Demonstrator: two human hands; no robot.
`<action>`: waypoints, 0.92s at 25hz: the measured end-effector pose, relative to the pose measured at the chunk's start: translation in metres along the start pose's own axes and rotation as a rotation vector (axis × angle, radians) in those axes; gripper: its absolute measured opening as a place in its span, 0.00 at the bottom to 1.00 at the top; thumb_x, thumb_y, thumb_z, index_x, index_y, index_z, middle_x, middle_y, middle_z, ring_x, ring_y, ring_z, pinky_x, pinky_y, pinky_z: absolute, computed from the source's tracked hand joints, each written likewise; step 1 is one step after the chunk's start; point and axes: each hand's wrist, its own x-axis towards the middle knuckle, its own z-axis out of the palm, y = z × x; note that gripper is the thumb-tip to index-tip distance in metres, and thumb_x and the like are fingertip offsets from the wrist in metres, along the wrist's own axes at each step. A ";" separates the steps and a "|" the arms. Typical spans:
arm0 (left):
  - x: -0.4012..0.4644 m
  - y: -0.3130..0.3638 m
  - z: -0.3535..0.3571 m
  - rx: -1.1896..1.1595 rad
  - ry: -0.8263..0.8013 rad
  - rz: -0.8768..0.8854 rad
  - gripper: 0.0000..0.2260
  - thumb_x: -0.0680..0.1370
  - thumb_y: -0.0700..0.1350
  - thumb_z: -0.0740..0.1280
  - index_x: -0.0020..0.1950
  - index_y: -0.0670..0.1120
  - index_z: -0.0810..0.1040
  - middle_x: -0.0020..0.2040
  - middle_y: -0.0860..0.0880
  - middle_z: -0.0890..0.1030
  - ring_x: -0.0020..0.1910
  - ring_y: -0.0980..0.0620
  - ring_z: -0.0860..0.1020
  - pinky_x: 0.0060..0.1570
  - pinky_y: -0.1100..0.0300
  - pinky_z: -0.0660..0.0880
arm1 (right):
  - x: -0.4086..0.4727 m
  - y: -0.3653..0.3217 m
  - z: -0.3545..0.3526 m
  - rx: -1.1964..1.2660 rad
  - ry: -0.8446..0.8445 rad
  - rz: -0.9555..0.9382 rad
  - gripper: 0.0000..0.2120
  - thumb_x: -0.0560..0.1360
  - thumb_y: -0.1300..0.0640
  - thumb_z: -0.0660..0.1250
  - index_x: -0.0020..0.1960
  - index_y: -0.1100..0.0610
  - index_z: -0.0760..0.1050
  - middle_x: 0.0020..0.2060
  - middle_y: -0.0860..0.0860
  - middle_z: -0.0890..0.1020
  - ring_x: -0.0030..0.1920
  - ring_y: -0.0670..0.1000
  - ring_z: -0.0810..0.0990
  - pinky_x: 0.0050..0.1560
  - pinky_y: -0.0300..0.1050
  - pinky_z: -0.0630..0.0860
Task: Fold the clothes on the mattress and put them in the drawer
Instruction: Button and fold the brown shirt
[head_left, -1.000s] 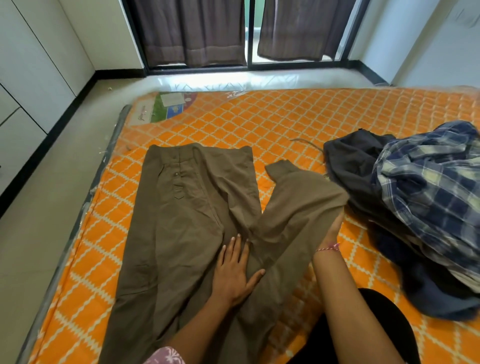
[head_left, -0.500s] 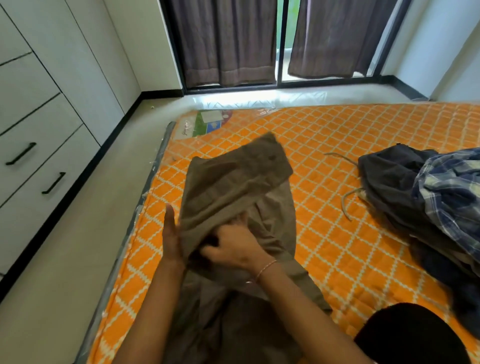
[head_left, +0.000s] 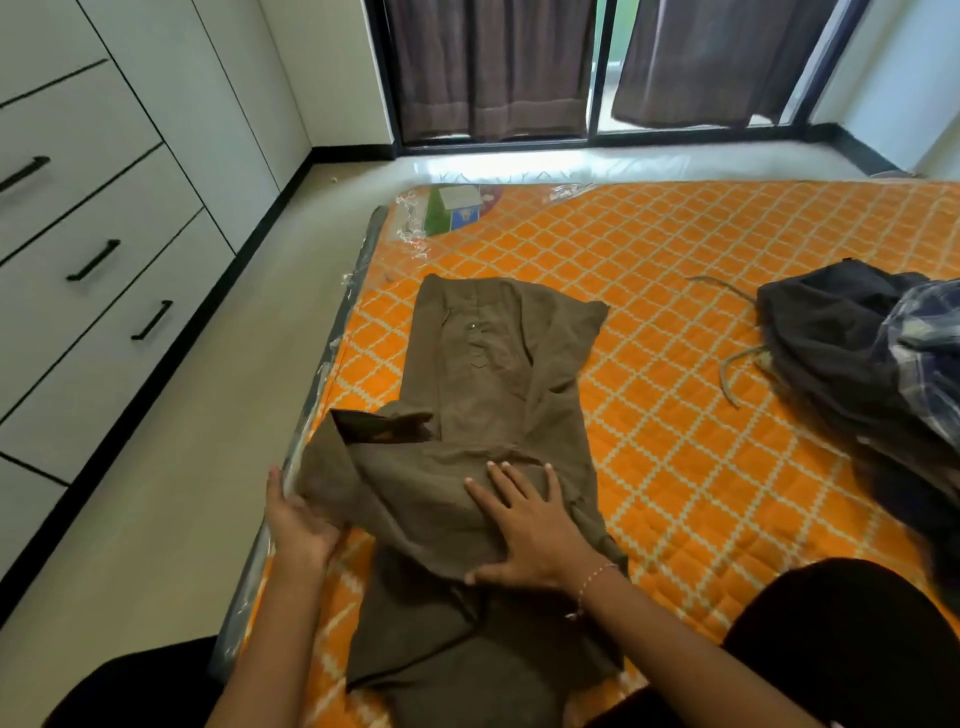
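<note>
Brown trousers (head_left: 483, 415) half-folded on mattress (head_left: 675, 312). Right hand (head_left: 524, 530) presses flat, fingers spread; left hand (head_left: 298, 519) grips the hem. Dark pile (head_left: 841, 353) unfolded, drawers (head_left: 98, 260) closed.

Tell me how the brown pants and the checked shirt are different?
The brown pants are one plain colour; the checked shirt is blue and white. The pants lie spread near the mattress edge, partly folded under both hands; the shirt sits crumpled on a dark pile, untouched. Both rest on the orange mattress.
</note>
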 end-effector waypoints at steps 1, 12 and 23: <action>-0.006 -0.010 0.004 0.050 0.046 0.002 0.20 0.71 0.60 0.65 0.53 0.48 0.81 0.45 0.48 0.85 0.46 0.49 0.81 0.55 0.53 0.76 | -0.006 0.003 0.001 -0.052 -0.036 0.012 0.53 0.58 0.23 0.48 0.77 0.46 0.41 0.77 0.54 0.45 0.77 0.53 0.42 0.68 0.65 0.31; -0.029 0.043 0.039 0.106 0.220 0.117 0.13 0.83 0.43 0.52 0.54 0.42 0.76 0.69 0.42 0.71 0.67 0.44 0.71 0.59 0.53 0.69 | -0.001 -0.053 -0.023 -0.031 0.647 0.121 0.21 0.63 0.58 0.54 0.49 0.57 0.81 0.35 0.51 0.83 0.33 0.53 0.81 0.35 0.41 0.76; -0.025 -0.055 0.019 1.826 0.538 0.377 0.38 0.76 0.56 0.65 0.78 0.45 0.48 0.77 0.37 0.42 0.76 0.39 0.42 0.71 0.40 0.44 | 0.006 -0.075 0.021 0.072 -0.021 0.024 0.31 0.71 0.36 0.49 0.66 0.53 0.70 0.62 0.54 0.73 0.62 0.56 0.69 0.59 0.51 0.65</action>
